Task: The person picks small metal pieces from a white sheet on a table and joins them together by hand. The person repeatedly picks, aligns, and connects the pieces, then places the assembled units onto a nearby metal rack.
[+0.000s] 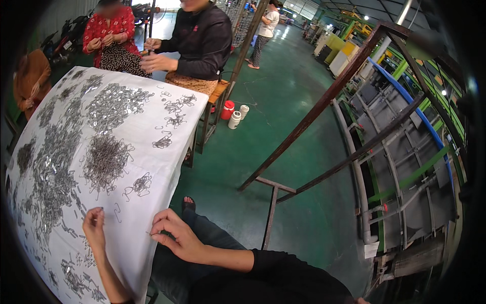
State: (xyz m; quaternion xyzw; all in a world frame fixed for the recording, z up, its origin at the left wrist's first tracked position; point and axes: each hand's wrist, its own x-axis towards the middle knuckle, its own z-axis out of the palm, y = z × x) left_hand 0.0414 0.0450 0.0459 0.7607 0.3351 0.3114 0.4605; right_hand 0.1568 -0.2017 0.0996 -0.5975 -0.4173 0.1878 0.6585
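My left hand (94, 227) is raised over the white-covered table, fingers closed in a pinch; a tiny dark bit shows at the fingertips, too small to name. At the table's near right edge my right hand (174, 234) pinches a thin wire piece (149, 233) between thumb and forefinger. Just beyond my left hand lie a few loose wire hooks (118, 212). Farther up are a small cluster of wire hooks (139, 185) and a dense heap of dark wire hooks (105, 163). Many small shiny metal clips (50, 195) spread over the left side.
The table's white cover (164, 175) hangs over its right edge. Across it two people (195, 43) (112, 35) work with their hands; another (33, 83) is at the far left. A brown metal frame (314, 111) stands on the green floor, right. Red and white containers (228, 110) stand beyond the table.
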